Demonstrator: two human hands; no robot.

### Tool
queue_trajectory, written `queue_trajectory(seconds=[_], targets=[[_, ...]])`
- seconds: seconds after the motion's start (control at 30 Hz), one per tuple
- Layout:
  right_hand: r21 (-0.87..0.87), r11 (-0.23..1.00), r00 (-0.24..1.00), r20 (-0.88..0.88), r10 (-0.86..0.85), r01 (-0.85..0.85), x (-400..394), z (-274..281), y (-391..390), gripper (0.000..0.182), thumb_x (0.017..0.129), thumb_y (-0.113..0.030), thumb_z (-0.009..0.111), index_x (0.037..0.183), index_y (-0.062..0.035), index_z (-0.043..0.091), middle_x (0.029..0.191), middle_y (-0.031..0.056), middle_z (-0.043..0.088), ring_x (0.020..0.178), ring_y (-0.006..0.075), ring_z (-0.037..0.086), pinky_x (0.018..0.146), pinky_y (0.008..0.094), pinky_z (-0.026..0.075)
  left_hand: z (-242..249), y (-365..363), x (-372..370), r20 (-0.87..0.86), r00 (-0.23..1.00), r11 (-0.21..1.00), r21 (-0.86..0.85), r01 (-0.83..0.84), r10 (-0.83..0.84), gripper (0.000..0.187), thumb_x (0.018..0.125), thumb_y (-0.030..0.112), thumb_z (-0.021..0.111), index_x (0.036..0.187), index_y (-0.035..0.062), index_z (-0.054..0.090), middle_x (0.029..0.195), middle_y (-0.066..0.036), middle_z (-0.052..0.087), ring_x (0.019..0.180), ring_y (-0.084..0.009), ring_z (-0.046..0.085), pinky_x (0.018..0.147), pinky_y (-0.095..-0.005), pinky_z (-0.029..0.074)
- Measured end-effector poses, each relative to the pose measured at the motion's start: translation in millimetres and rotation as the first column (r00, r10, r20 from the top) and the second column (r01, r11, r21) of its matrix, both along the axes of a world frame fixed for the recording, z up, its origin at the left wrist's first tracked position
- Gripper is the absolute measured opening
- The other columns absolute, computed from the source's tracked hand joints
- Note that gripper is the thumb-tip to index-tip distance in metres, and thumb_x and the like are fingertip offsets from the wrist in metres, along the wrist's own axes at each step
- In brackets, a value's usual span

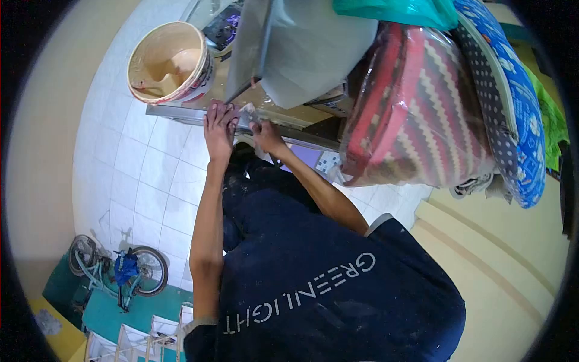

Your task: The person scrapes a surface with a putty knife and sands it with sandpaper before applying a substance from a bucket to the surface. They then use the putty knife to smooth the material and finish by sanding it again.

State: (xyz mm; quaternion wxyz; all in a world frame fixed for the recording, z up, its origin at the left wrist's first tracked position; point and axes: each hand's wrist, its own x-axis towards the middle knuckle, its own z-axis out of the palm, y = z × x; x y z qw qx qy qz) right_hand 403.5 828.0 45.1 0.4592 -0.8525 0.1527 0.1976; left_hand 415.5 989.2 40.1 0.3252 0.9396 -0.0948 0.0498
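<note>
My left hand [219,131] is at the near edge of a cluttered surface, its fingers on a flat brownish piece [237,114]. Close to its right, my right hand [266,136] is closed round a small greyish tool [246,116] with pale material at its end. The tool and the brownish piece meet or overlap between my hands; contact details are too small to tell. A white bucket [205,79] stands just beyond my left hand, with a pale substance and a handled object inside.
Grey sheeting [313,48] hangs over the surface ahead. To the right are a plastic-wrapped striped bundle [422,114] and a blue patterned cushion [522,120]. White floor tiles [172,154] lie below. A bicycle [126,268] and white racks [136,344] are at lower left.
</note>
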Motion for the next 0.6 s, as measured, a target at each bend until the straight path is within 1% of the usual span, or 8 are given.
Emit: queue_trajectory(seconds=[0.17,0.23,0.3,0.33,0.43,0.5,0.57,0.6], targets=[[-0.136,0.988,0.983,0.155,0.094,-0.073,10.2,-6.6,7.5,0.032,0.091,-0.028,0.055,0.096,0.0037,0.060,0.082,0.0281,0.064,0.086,0.0509,0.059,0.077,0.0526,0.047,-2.6,1.1,-1.5,0.012,1.000,0.999,-0.048,-0.012,0.013,0.035,0.089,0.019,0.058,0.123,0.0139,0.063,0.135,-0.006,0.055,0.137,-0.0297,0.035,0.114,-0.0518,0.020],[-0.127,0.992,0.979,0.199,0.047,-0.022,3.7,-10.0,9.9,0.036,0.092,-0.032,0.053,0.108,-0.0003,0.059,0.103,0.0308,0.061,0.098,0.0497,0.056,0.084,0.0534,0.045,1.4,2.2,2.6,0.022,1.000,0.997,-0.081,0.008,-0.006,0.035,0.089,0.022,0.058,0.123,0.0132,0.063,0.136,-0.005,0.054,0.138,-0.0302,0.034,0.114,-0.0521,0.019],[-0.081,0.989,0.860,0.489,0.146,-0.122,-9.1,-23.9,-3.4,0.038,0.092,-0.034,0.053,0.112,-0.0019,0.057,0.101,0.0309,0.061,0.097,0.0511,0.056,0.084,0.0543,0.045,0.0,-1.3,6.3,0.001,0.999,0.995,-0.090,-0.040,0.040,0.034,0.090,0.025,0.057,0.121,0.0126,0.064,0.136,-0.005,0.054,0.137,-0.0314,0.034,0.113,-0.0526,0.019],[-0.079,0.988,0.856,0.494,0.155,-0.133,0.7,-13.2,-4.1,0.038,0.092,-0.034,0.053,0.112,-0.0019,0.057,0.101,0.0309,0.061,0.097,0.0511,0.056,0.084,0.0543,0.045,-1.5,-1.4,8.5,0.005,0.999,0.996,-0.079,-0.041,0.042,0.034,0.090,0.024,0.057,0.121,0.0125,0.064,0.135,-0.005,0.055,0.137,-0.0318,0.034,0.113,-0.0524,0.020],[-0.145,0.989,0.994,0.102,0.043,-0.028,11.3,0.3,6.2,0.039,0.092,-0.034,0.053,0.113,-0.0012,0.056,0.099,0.0299,0.062,0.096,0.0507,0.057,0.084,0.0541,0.046,-10.0,2.4,5.3,0.046,0.999,0.998,-0.059,0.008,-0.005,0.030,0.087,0.020,0.062,0.115,0.0124,0.067,0.130,-0.005,0.059,0.135,-0.0319,0.037,0.110,-0.0513,0.025],[-0.082,0.996,0.936,0.346,0.066,-0.040,-7.2,-1.0,10.6,0.040,0.093,-0.035,0.052,0.107,0.0020,0.057,0.096,0.0307,0.061,0.093,0.0492,0.059,0.082,0.0533,0.046,-0.1,2.5,5.4,0.029,1.000,0.987,-0.158,0.000,0.005,0.029,0.085,0.018,0.064,0.114,0.0133,0.068,0.129,-0.005,0.060,0.135,-0.0319,0.038,0.110,-0.0515,0.027],[0.101,0.993,0.812,0.583,-0.013,-0.057,-13.9,-15.4,11.5,0.035,0.092,-0.030,0.052,0.107,0.0001,0.060,0.097,0.0300,0.061,0.092,0.0511,0.057,0.083,0.0538,0.044,-0.5,5.3,2.8,0.026,1.000,0.998,-0.064,0.007,-0.006,0.033,0.088,0.020,0.059,0.120,0.0125,0.065,0.135,-0.010,0.054,0.135,-0.0362,0.037,0.110,-0.0540,0.024],[0.026,0.995,0.939,0.333,0.087,-0.101,-6.9,-17.2,4.6,0.037,0.092,-0.031,0.052,0.112,0.0002,0.058,0.104,0.0306,0.060,0.098,0.0503,0.055,0.086,0.0528,0.044,-3.3,6.3,2.2,0.006,1.000,0.999,-0.052,-0.014,0.015,0.034,0.090,0.023,0.058,0.121,0.0131,0.064,0.136,-0.010,0.053,0.135,-0.0361,0.036,0.111,-0.0541,0.023]])
